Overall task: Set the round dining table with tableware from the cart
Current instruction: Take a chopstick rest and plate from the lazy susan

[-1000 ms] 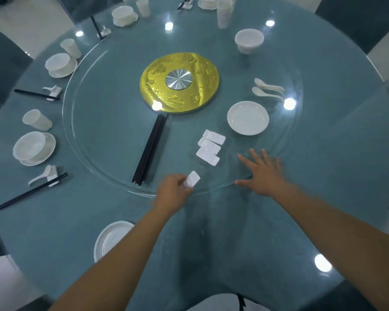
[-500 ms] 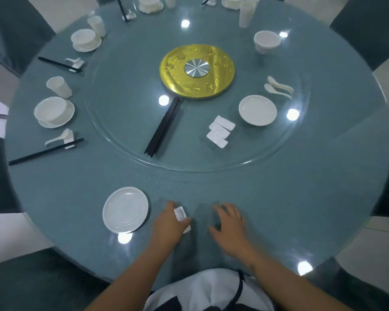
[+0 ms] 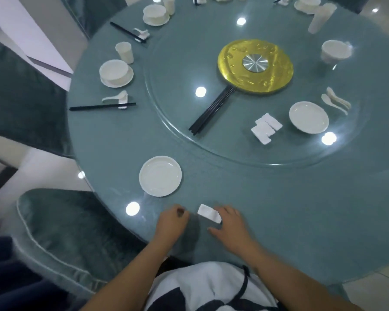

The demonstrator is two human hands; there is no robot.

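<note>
Head view: no writing legible on tableware (image 3: 160, 176).

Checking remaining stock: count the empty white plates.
2. The near plate lies ahead of the left hand; the far plate sits on the turntable. Others may be cropped.

Four white rectangular ceramic chopstick rests (image 3: 208, 216) (three clustered (image 3: 266, 127) on the glass turntable (image 3: 234, 151)), two empty white round saucers (image 3: 160, 176) (image 3: 308, 117), two hands (image 3: 171, 223) (image 3: 230, 225).
</note>
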